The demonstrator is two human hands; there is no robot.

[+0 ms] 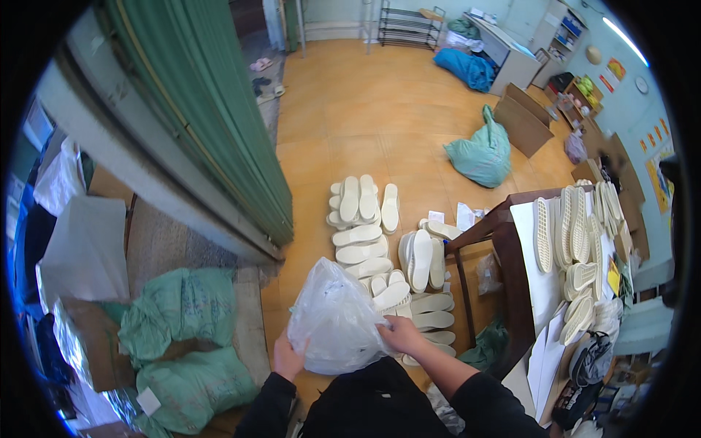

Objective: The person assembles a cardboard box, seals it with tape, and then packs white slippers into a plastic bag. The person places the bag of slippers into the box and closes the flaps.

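A puffed-out translucent plastic bag (337,321) is held in front of my body, between both hands. My left hand (289,355) is closed on its left side, and my right hand (401,336) grips the right edge. What the bag contains, if anything, cannot be made out. Just beyond it and to its right, cream shoe soles (358,252) lie on the floor in stacks and rows. Another pile of soles (419,260) stands close to the table leg. The bag hides some of the nearest soles.
On the right, a table (523,226) carries more soles (577,226) and white sheets. Green sacks (193,387) lie at the left beside a green folding door (212,109). Farther off are a tied green bag (483,152) and an open cardboard box (522,120).
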